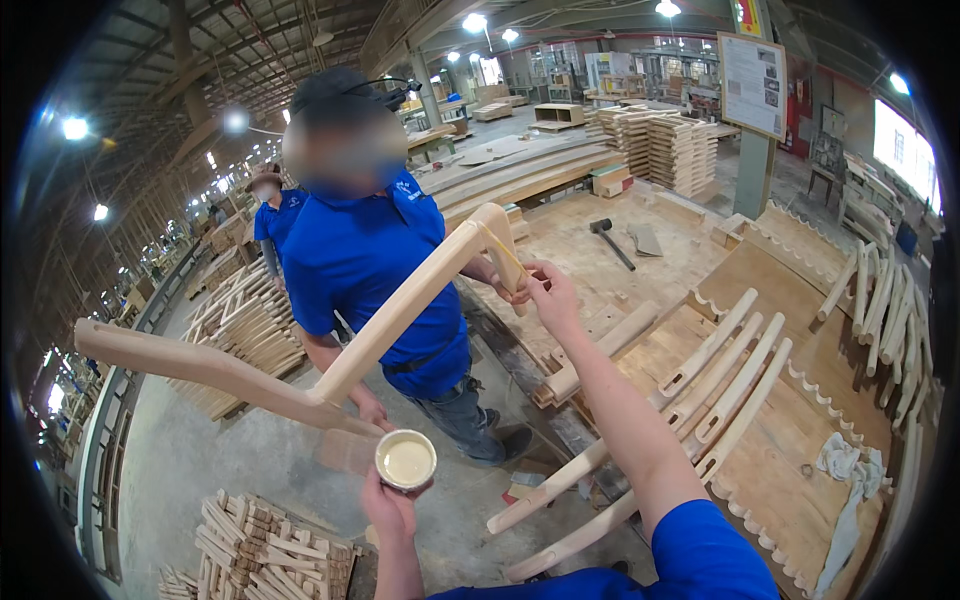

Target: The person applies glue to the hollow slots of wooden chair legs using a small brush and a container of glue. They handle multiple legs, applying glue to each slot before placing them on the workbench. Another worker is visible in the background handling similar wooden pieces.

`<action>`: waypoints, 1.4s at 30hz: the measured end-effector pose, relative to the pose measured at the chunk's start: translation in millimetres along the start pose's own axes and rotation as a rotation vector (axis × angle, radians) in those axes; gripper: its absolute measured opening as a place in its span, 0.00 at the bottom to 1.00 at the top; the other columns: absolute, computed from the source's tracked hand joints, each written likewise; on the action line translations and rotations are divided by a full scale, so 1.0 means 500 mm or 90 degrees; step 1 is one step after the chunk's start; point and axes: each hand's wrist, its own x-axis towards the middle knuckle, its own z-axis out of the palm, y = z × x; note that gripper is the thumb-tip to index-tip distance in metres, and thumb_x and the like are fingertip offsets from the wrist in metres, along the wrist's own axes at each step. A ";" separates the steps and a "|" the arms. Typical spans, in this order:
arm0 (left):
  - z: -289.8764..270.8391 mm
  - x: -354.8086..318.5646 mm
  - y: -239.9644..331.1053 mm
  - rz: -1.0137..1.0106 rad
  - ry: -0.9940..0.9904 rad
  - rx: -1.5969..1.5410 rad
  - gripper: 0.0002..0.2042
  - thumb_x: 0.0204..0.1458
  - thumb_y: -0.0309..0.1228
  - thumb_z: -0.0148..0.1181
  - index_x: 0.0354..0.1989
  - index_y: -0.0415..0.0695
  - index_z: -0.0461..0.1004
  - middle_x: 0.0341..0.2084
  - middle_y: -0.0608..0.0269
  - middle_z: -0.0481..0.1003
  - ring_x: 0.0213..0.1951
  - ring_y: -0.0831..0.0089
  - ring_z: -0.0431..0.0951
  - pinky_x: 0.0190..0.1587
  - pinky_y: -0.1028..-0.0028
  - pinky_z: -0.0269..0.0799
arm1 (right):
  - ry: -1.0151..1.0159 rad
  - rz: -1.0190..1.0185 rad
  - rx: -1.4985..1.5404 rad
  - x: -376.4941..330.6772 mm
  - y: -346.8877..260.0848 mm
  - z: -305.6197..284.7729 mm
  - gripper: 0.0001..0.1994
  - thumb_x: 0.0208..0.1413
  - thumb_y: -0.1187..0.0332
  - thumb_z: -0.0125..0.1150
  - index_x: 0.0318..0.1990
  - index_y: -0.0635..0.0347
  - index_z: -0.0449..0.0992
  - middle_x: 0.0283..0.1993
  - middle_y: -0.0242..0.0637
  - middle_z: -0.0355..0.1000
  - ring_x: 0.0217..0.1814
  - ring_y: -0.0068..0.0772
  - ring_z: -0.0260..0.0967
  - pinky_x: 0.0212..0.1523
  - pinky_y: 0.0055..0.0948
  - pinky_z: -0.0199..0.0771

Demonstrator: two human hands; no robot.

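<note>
My left hand (pixel 391 506) is wrapped around a small round cup (pixel 406 460) of cream-coloured liquid, its open top facing up. The fingers of my right hand (pixel 551 298) are pinched together at the end of a short piece of an angled wooden frame (pixel 400 305). A thin yellowish strip (pixel 503 252) runs along that piece toward my fingertips; I cannot tell whether I grip it. Beside my fingers, a co-worker's hand (pixel 507 287) holds the same end. That person's other hand (pixel 374 412) is by the frame's lower bend, just above the cup.
On the wooden workbench (pixel 570 235) at right lie a black mallet (pixel 611 243) and several curved wooden bars (pixel 735 385). A rag (pixel 848 490) hangs near its right edge. Short wooden pieces (pixel 262 550) are piled low at left. The co-worker in blue (pixel 375 270) stands opposite.
</note>
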 end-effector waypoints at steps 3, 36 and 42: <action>-0.024 -0.017 -0.023 -0.038 -0.007 -0.005 0.23 0.63 0.41 0.31 0.57 0.38 0.61 0.51 0.50 0.69 0.47 0.57 0.76 0.38 0.54 0.78 | -0.001 0.029 -0.007 0.013 -0.002 -0.005 0.12 0.52 0.75 0.53 0.45 0.59 0.76 0.30 0.32 0.72 0.31 0.20 0.66 0.33 0.23 0.68; -0.114 -0.035 -0.050 -0.082 0.050 -0.012 0.21 0.63 0.40 0.33 0.54 0.39 0.63 0.47 0.51 0.72 0.43 0.57 0.78 0.35 0.54 0.81 | 0.038 0.075 0.079 0.027 0.202 0.096 0.07 0.49 0.79 0.60 0.37 0.61 0.76 0.31 0.30 0.72 0.33 0.20 0.69 0.37 0.21 0.70; -0.136 -0.043 -0.045 -0.086 0.090 -0.004 0.21 0.63 0.41 0.34 0.55 0.39 0.63 0.47 0.51 0.73 0.43 0.58 0.78 0.35 0.54 0.81 | 0.068 0.069 0.109 0.028 0.219 0.128 0.09 0.47 0.81 0.60 0.38 0.63 0.76 0.32 0.29 0.71 0.33 0.19 0.69 0.37 0.20 0.70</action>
